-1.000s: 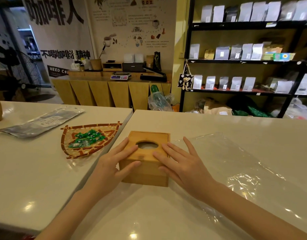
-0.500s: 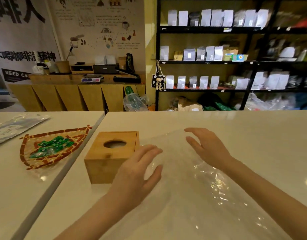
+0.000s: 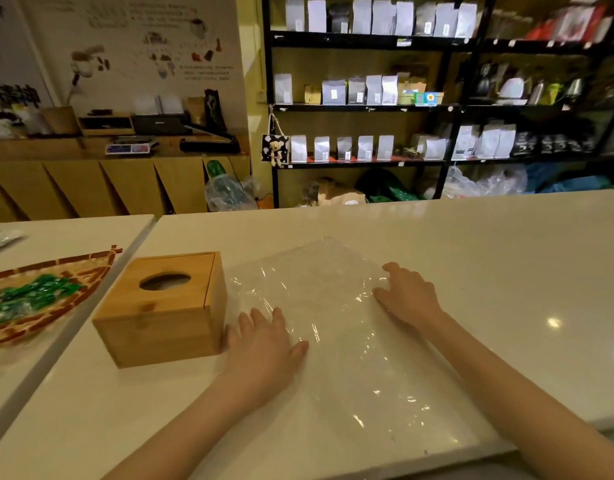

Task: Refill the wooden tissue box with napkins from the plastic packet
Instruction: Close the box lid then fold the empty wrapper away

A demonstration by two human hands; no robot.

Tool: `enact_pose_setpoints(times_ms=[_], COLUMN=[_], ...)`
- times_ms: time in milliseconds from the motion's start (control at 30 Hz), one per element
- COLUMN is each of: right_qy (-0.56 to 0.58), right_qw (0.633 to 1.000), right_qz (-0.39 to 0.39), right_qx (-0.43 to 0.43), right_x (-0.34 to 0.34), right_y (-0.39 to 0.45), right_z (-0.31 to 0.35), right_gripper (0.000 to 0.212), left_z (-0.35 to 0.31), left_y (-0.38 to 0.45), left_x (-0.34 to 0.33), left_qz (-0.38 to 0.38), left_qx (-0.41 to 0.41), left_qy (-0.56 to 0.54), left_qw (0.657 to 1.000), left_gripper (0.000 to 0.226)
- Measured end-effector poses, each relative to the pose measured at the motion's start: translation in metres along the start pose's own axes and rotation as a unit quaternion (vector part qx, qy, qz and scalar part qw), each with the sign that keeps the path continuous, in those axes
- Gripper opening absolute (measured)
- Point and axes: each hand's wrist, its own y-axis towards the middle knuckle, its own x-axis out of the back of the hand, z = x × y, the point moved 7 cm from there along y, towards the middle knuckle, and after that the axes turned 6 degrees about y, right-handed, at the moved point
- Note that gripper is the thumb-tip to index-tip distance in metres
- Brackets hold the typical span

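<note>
Counter pale, glossy; shelves behind; left hand and right hand spread flat on plastic packet

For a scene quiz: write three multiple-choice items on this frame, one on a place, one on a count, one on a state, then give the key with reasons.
1. Where does the wooden box stand relative to the plastic packet?
A. On top of it
B. To its left
C. To its right

2. How many hands touch the packet?
A. None
B. One
C. Two

3. What is the state of the box's lid?
A. Closed, with its oval hole facing up
B. Taken off and laid on the table
C. Propped open

Key:
1 B: the box sits on the table at the packet's left edge.
2 C: the left hand and the right hand both lie flat on the plastic.
3 A: the lid sits level on the box, hole upward.
</note>
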Motion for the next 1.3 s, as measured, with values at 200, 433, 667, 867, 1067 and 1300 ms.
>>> enact_pose_setpoints(times_ms=[200,433,667,867,1067,1300], right_qy=[0.243,0.486,0.533,0.489,0.343,-0.036], right_qw=[0.968,0.858,0.838,0.871,0.937,0.972], right_qz=[-0.017,0.032,0.025,-0.027,-0.063,-0.217], right_qx=[-0.054,-0.165,-0.114,-0.030,0.038,0.079], right_x=[0.013,0.019,0.043,0.086,0.112,0.132], right_y=[0.004,-0.007,-0.015,-0.019,-0.017,-0.030], right_z=[-0.015,-0.041,-0.051,-0.042,-0.027,0.004], right_gripper=[0.060,0.056,0.032,0.026,0.039,0.018], left_z=[-0.001,0.024,0.028,0.016,0.005,-0.005], left_y=[0.008,0.023,0.027,0.037,0.049,0.041], left_x=[0.017,0.026,0.045,0.078,0.107,0.144], left_qz=[-0.055,-0.096,-0.158,-0.179,-0.215,-0.353], left_qx=[-0.054,0.026,0.045,-0.004,-0.074,-0.163], left_qy=[-0.162,-0.492,-0.592,-0.581,-0.368,-0.240], left_qw=[0.984,0.865,0.789,0.794,0.902,0.890], left_gripper=[0.068,0.069,0.044,0.039,0.039,0.008])
